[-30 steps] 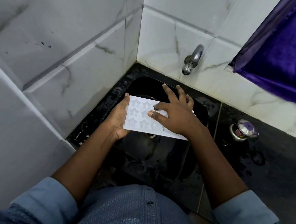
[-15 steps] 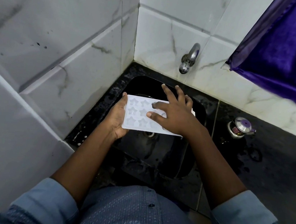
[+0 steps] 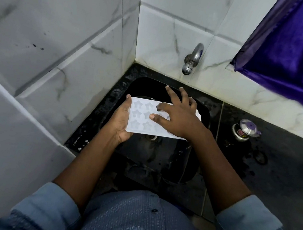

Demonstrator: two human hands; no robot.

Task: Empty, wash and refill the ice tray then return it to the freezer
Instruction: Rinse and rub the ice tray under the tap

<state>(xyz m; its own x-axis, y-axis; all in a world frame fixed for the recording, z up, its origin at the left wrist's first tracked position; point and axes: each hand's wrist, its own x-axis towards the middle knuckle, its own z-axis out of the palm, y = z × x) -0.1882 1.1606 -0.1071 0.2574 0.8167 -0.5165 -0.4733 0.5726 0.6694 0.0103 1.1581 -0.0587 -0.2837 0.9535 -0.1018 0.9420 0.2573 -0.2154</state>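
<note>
The white plastic ice tray (image 3: 140, 117) with star-shaped moulds is held level over the black sink (image 3: 161, 154), below the steel tap (image 3: 191, 59), probably so rinse water drains straight away. The left hand (image 3: 120, 122) cups and grips its left end from beneath to steady it. The right hand (image 3: 177, 118) lies spread across the top with fingers straight, seemingly rubbing the moulds. A small steel pot (image 3: 245, 130) on the dark tabletop (image 3: 284, 167) bears a red label I cannot read.
</note>
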